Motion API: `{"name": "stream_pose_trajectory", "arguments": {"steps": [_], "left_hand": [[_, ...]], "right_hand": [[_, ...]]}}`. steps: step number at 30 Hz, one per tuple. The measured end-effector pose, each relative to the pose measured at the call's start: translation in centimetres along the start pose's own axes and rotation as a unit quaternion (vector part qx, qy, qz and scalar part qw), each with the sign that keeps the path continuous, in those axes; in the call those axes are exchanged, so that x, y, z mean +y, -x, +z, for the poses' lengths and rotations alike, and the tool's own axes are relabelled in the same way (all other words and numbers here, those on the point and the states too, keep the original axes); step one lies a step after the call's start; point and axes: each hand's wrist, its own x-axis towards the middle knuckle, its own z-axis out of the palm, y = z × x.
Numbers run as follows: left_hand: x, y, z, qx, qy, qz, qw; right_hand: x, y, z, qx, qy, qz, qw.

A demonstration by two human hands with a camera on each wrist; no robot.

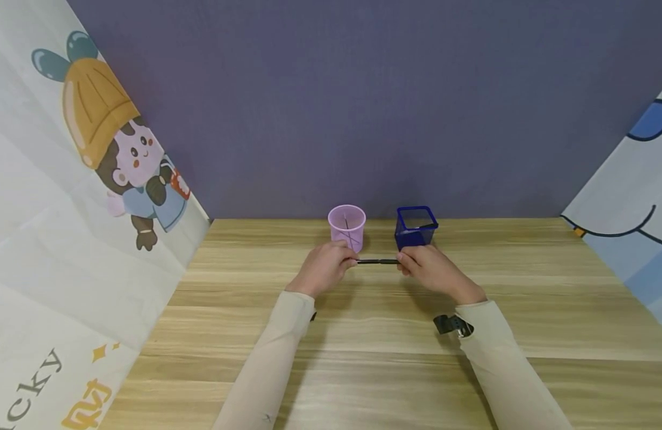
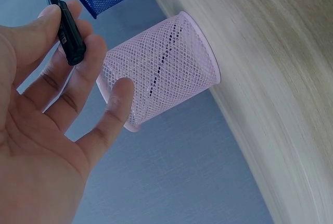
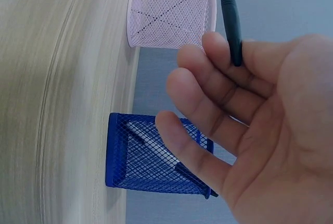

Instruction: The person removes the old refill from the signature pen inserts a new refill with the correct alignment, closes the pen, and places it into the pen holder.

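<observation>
A slim black pen is held level between the two hands above the table, in front of two mesh holders. My left hand pinches its left end between thumb and fingers; in the left wrist view the thick black end pokes out past the fingertips. At the other end, my right hand pinches the pen, and its tapered dark tip shows in the right wrist view. A round pink mesh cup stands behind the left hand, with thin dark sticks crossing inside. Behind the right hand, a square blue mesh holder contains a white-and-black pen.
The wood-grain table ends at a dark blue-grey panel just behind the holders. Cartoon-printed sheets flank it on both sides. A black band hangs at the right wrist, beside the pale sleeve.
</observation>
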Motion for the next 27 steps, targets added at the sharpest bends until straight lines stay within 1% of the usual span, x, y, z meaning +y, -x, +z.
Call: {"name": "stream_pose_trajectory", "arguments": {"steps": [8, 21, 27], "left_hand": [[-0.03, 0.02, 0.05, 0.001, -0.002, 0.002, 1.0000], [-0.14, 0.05, 0.14, 0.005, 0.002, 0.003, 1.0000], [-0.21, 0.02, 0.18, 0.009, -0.005, 0.006, 0.9999]], "right_hand": [[0.02, 0.01, 0.02, 0.011, 0.007, -0.009, 1.000], [0.06, -0.03, 0.01, 0.003, -0.003, -0.009, 1.000], [0.08, 0.02, 0.05, 0.001, -0.008, -0.003, 1.000]]}}
